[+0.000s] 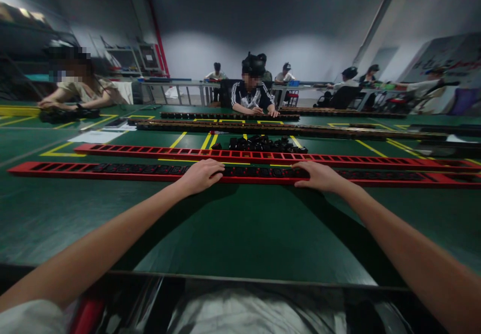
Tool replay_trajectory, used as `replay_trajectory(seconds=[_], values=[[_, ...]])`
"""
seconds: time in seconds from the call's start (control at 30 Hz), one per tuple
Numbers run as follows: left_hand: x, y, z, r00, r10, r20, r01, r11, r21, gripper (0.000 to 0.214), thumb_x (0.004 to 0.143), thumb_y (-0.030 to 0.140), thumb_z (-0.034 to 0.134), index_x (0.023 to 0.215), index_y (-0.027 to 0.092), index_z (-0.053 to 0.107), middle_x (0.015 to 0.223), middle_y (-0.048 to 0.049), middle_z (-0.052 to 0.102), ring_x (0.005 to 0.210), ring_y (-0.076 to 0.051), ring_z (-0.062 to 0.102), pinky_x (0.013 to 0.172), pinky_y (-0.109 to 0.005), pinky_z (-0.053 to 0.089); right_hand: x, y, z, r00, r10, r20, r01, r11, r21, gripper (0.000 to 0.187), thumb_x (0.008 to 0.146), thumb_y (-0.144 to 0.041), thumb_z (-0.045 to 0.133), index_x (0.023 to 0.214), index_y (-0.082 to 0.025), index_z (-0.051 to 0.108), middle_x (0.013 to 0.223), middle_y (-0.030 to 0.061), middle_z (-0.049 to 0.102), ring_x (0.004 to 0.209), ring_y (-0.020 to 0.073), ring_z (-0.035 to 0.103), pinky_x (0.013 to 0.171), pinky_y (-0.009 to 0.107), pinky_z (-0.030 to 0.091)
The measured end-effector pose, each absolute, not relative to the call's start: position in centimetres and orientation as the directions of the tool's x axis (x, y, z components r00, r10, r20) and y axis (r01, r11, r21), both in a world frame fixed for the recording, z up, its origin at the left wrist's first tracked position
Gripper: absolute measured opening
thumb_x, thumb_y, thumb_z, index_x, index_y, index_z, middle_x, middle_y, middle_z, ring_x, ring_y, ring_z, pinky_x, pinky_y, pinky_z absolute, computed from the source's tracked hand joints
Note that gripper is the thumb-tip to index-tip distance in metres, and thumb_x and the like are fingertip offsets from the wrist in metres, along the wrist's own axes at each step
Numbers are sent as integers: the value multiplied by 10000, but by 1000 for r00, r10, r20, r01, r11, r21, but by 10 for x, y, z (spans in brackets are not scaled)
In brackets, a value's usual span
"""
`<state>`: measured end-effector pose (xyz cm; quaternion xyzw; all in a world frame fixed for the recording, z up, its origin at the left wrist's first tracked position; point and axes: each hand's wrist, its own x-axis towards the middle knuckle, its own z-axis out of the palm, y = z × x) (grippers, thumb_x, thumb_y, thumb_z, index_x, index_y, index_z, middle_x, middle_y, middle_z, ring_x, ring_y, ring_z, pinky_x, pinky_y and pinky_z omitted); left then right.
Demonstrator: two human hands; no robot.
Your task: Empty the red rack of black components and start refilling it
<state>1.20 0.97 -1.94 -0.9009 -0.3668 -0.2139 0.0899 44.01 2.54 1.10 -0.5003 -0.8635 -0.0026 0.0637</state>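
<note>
A long red rail (259, 180) lies crosswise on the green table in front of me, with a row of black socket-like modules (276, 172) set in its openings. Several openings at its left end hold no module. My left hand (203, 175) grips the rail left of centre, thumb on the near side and fingers over the far side. Farther right, my right hand (317, 176) grasps the same rail in a similar way. Just behind it runs a second red rail (161, 150) with open slots. Beyond that lies a heap of loose black parts (263, 144).
Long dark strips (240, 127) lie across the table farther back. White paper sheets (98, 136) rest at the left. A person (253, 96) works opposite me, and another person (88, 91) handles dark items at the left. Yellow tape lines (179, 139) mark the green table (240, 234).
</note>
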Motion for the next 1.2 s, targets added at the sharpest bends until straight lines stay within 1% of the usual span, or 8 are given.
replay_trajectory(seconds=[0.13, 0.27, 0.37, 0.47, 0.6, 0.73, 0.93, 1.2], values=[[4, 17, -15, 605, 655, 453, 727, -686, 21, 236, 968, 319, 541, 986, 175, 727, 1068, -87, 741, 1009, -242, 674, 919, -450, 534, 423, 22, 4, -491, 856, 160, 865, 501, -22, 614, 828, -534, 650, 1335, -195, 582, 1287, 147, 644, 1139, 334, 624, 945, 465, 522], [-5, 21, -12, 593, 682, 428, 732, -678, 64, 195, 948, 326, 585, 982, 188, 718, 1053, -69, 742, 995, -230, 677, 897, -418, 537, 417, 21, -1, -495, 846, 199, 859, 511, -35, 617, 837, -557, 630, 1315, -170, 593, 1302, 168, 632, 1152, 356, 611, 936, 503, 524], [-6, 20, -14, 580, 696, 422, 737, -670, 91, 198, 953, 315, 572, 1028, 187, 703, 1065, -74, 726, 1019, -232, 661, 905, -412, 530, 418, 22, -2, -501, 843, 198, 852, 521, -61, 598, 835, -573, 628, 1290, -185, 612, 1288, 151, 639, 1156, 346, 609, 953, 496, 516], [-4, 18, -18, 581, 702, 412, 734, -670, 109, 261, 978, 309, 517, 1133, 179, 682, 1139, -95, 688, 1082, -247, 628, 942, -427, 512, 420, 23, -1, -497, 846, 194, 851, 519, -81, 569, 827, -565, 642, 1267, -204, 633, 1256, 136, 655, 1144, 341, 615, 955, 486, 512], [-1, 16, -22, 595, 697, 400, 726, -680, 105, 355, 1004, 328, 448, 1263, 181, 641, 1226, -115, 613, 1129, -244, 591, 966, -413, 501, 421, 25, -2, -495, 848, 189, 852, 517, -86, 588, 821, -584, 644, 1270, -205, 635, 1255, 139, 653, 1142, 338, 616, 963, 481, 507], [-1, 15, -23, 597, 707, 380, 728, -676, 113, 387, 1009, 329, 432, 1331, 199, 603, 1225, -112, 574, 1135, -240, 576, 967, -403, 502, 422, 26, -2, -492, 850, 185, 854, 513, -84, 603, 828, -593, 636, 1281, -196, 625, 1267, 145, 646, 1143, 332, 615, 964, 485, 512], [-5, 18, -24, 611, 682, 402, 700, -702, 128, 363, 1002, 332, 451, 1293, 228, 642, 1277, -103, 541, 1195, -254, 541, 1015, -448, 484, 420, 24, 0, -489, 855, 172, 858, 507, -84, 588, 832, -585, 633, 1282, -208, 626, 1264, 141, 650, 1137, 336, 619, 949, 488, 522], [-2, 10, -15, 645, 609, 461, 664, -746, 57, 283, 971, 262, 510, 1155, 212, 719, 1247, -100, 572, 1173, -248, 554, 1059, -493, 462, 421, 24, 0, -495, 850, 180, 851, 516, -94, 578, 827, -592, 633, 1277, -228, 630, 1268, 124, 653, 1142, 335, 618, 943, 487, 524]])
